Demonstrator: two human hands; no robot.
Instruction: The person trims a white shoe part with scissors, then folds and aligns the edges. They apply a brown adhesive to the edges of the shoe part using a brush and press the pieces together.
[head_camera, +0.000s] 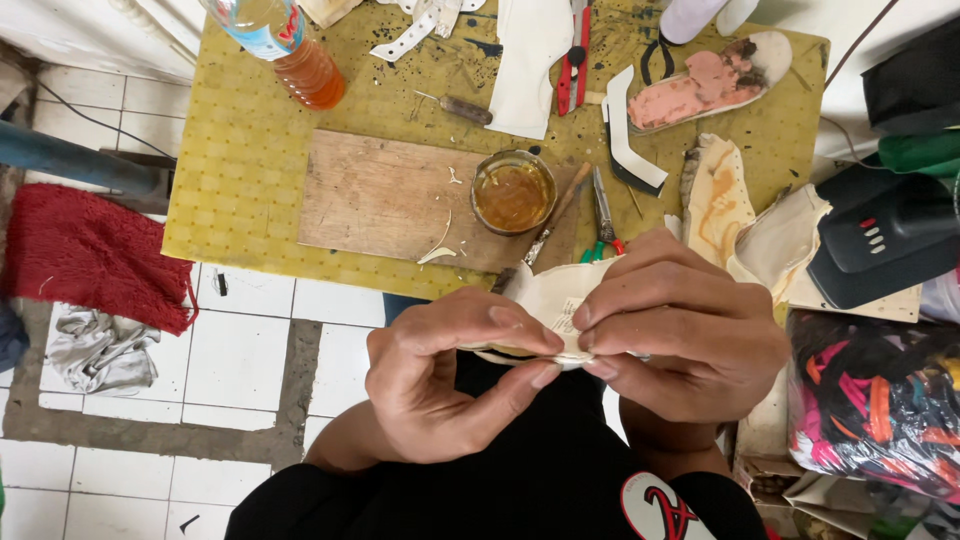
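Both my hands hold a small cream-white shoe piece (553, 300) in front of my chest, just below the table's near edge. My left hand (450, 375) pinches its lower edge between thumb and fingers. My right hand (680, 325) grips it from the right, fingertips pressed against the left hand's. Most of the piece is hidden by my fingers. A round tin of amber glue (513, 192) stands on a wooden board (385, 200) just beyond my hands.
The yellow-covered table (240, 150) carries a bottle of orange liquid (300, 55), red-handled pliers (572, 60), a pink-smeared sole (705, 85), white strips and cream shoe parts (720, 195). A red towel (95, 255) lies on the tiled floor left. A bag of coloured scraps (870, 400) sits right.
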